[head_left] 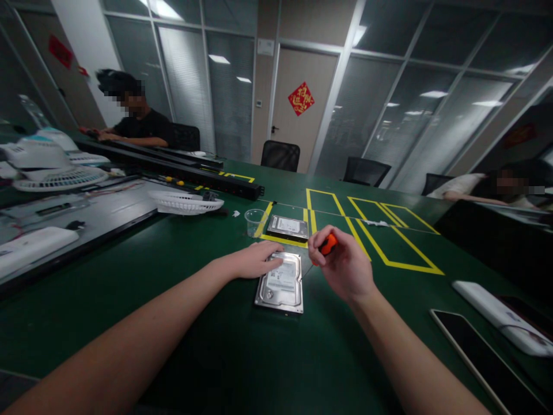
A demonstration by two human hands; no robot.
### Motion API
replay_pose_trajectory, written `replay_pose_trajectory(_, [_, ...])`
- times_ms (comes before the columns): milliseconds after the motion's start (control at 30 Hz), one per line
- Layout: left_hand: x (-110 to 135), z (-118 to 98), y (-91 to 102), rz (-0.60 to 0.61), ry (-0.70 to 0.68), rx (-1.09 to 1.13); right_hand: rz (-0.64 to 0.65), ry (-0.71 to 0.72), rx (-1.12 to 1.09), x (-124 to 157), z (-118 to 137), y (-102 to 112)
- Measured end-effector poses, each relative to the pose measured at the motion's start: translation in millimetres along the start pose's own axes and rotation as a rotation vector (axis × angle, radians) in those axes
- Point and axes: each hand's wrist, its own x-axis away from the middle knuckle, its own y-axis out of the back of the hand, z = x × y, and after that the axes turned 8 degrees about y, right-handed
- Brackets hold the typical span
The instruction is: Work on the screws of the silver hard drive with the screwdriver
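Note:
A silver hard drive (280, 285) lies flat on the green table (194, 323) in front of me. My left hand (254, 259) rests on its upper left corner, fingers stretched flat over the casing. My right hand (341, 262) hovers just right of the drive, fingers closed round an orange-handled tool (327, 245), probably a screwdriver; its tip is hidden. A second hard drive (288, 226) lies farther back on yellow tape lines.
A clear plastic cup (254, 222) stands left of the far drive. A white fan grille (185, 203) and a black power strip (207, 178) lie back left. A phone (488, 360) and a white device (501, 314) lie at right. Two people sit at the table's far sides.

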Motion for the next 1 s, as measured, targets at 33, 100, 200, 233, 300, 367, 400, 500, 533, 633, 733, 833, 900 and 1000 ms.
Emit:
replay_pose_trajectory(33, [-0.2,0.6,-0.3,-0.002,-0.004,0.002,0.003,-0.005,0.005,0.4,0.3,-0.4])
replay_pose_trajectory(100, [-0.7,1.6,-1.0,-0.007,-0.010,0.001,0.007,-0.010,0.020,1.3,0.8,-1.5])
replay_pose_trajectory(200, [-1.4,1.9,-1.6,-0.011,-0.015,-0.007,0.008,-0.005,0.036,1.9,1.4,-3.0])
replay_pose_trajectory(233, [-1.5,1.5,-1.6,-0.011,-0.016,-0.009,0.010,-0.002,0.039,2.0,1.3,-3.0])
replay_pose_trajectory(300, [-1.5,0.5,-1.4,-0.014,-0.022,-0.012,0.016,0.007,0.045,1.9,0.7,-2.5])
replay_pose_trajectory(367, [-1.3,-0.6,-1.0,-0.015,-0.030,-0.017,0.023,0.014,0.052,2.1,-0.2,-1.5])
replay_pose_trajectory(400, [-1.3,-1.1,-0.9,-0.014,-0.031,-0.019,0.026,0.017,0.053,2.3,-0.7,-1.0])
replay_pose_trajectory(500, [-1.1,-1.7,-0.6,-0.009,-0.019,-0.022,0.040,0.017,0.060,3.1,-1.5,0.0])
replay_pose_trajectory(533, [-1.2,-1.6,-0.6,-0.008,-0.016,-0.020,0.047,0.018,0.064,3.4,-1.6,0.2])
replay_pose_trajectory(633, [-1.4,-1.0,-0.9,-0.008,-0.016,-0.014,0.052,0.015,0.069,4.0,-1.2,0.7])
replay_pose_trajectory(733, [-1.5,0.2,-1.5,-0.008,-0.016,-0.008,0.050,0.018,0.072,4.2,-0.6,0.9])
replay_pose_trajectory(833, [-1.2,1.0,-1.8,-0.010,-0.009,-0.008,0.055,0.026,0.069,3.9,-0.3,0.7])
replay_pose_trajectory(900, [-1.0,1.0,-1.7,-0.013,-0.010,-0.008,0.052,0.028,0.076,3.7,-0.4,0.5])
replay_pose_trajectory(1000, [-0.8,0.4,-0.9,-0.011,-0.022,-0.006,0.052,0.033,0.096,3.3,-0.9,0.5])
